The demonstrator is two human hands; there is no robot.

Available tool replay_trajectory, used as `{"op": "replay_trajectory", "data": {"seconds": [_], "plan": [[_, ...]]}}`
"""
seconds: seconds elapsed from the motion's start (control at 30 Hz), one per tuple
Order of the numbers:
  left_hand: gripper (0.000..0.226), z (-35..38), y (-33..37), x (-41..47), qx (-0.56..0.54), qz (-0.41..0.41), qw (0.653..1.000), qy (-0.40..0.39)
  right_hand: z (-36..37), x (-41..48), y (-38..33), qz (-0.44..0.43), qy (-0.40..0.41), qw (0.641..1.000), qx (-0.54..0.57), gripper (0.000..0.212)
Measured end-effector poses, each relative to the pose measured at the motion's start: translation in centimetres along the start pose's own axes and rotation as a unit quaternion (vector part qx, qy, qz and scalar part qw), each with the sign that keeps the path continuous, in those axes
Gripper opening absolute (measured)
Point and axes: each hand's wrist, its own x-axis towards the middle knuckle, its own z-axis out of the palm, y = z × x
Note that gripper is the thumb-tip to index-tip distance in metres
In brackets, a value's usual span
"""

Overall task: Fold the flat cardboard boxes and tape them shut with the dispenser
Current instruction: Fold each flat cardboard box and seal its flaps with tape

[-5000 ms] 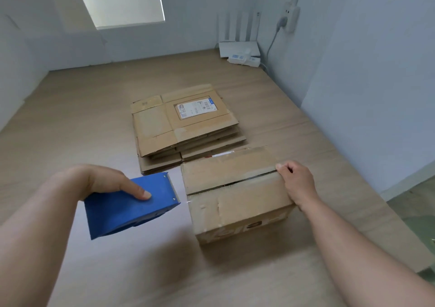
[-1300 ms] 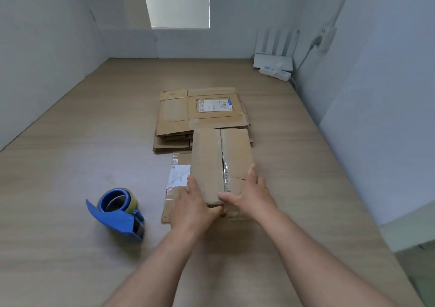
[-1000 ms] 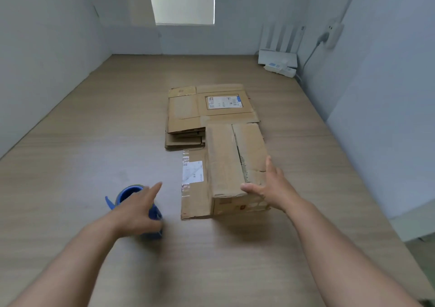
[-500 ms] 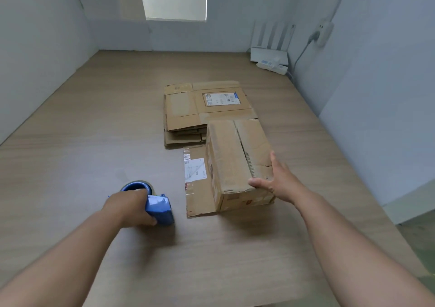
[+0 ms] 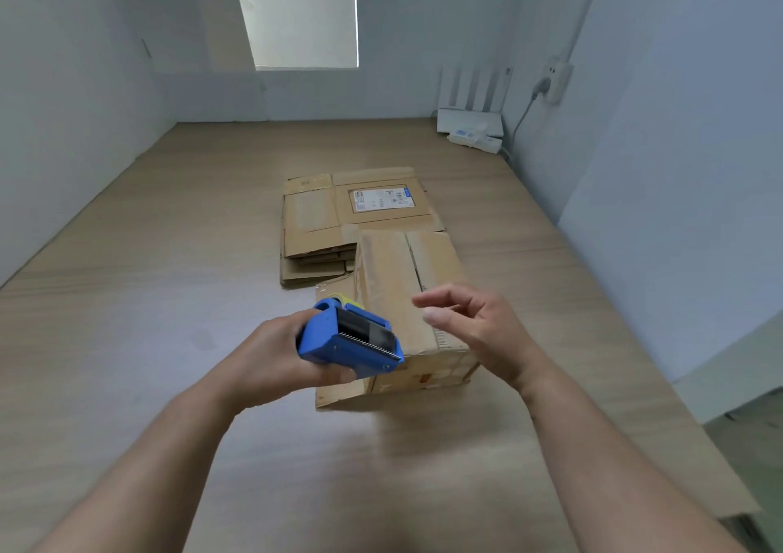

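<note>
left hand grips the blue dispenser just beside the loosely spread, empty right hand.

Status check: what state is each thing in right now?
left hand: grips the tape dispenser
tape dispenser: held in air, toothed blade up
folded box: standing, top flaps closed
right hand: open, empty, over the folded box
flat boxes: stacked, unfolded
plug: plugged in

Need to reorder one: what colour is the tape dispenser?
Blue, with a black serrated blade; the dispenser shows in the head view, in the left hand.
</note>
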Motion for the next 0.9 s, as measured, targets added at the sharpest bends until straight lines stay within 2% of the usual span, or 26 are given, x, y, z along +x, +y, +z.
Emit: {"op": "replay_trajectory", "data": {"seconds": [0.13, 0.37, 0.53, 0.63, 0.73, 0.9], "plan": [[0.041, 0.9, 1.3, 0.8, 0.006, 0.013, 1.000, -0.002, 0.2, -1.0, -1.6, -0.049, -0.057, 0.997, 0.003, 0.016], [0.042, 2.0, 2.6, 1.5, 0.025, 0.008, 0.999, -0.042, -0.7, -1.0, -1.1, -0.008, -0.073, 0.997, -0.020, 0.014], [0.041, 2.4, 3.7, 2.1, 0.018, 0.003, 0.998, -0.068, -0.9, -0.6, 0.4, -0.004, 0.037, 0.999, -0.003, 0.011], [0.064, 2.1, 4.1, 2.4, 0.032, -0.019, 0.996, -0.079, -0.8, -0.4, 0.7, -0.009, 0.082, 0.997, -0.005, 0.013], [0.089, 1.7, 4.3, 2.7, 0.048, -0.027, 0.996, -0.072, -1.0, -0.5, 0.6, 0.012, 0.128, 0.990, 0.053, 0.020], [0.099, -0.3, 5.6, 3.0, 0.104, -0.053, 0.991, -0.062, -0.8, -0.7, 2.0, 0.086, 0.200, 0.970, 0.106, 0.027]]}}
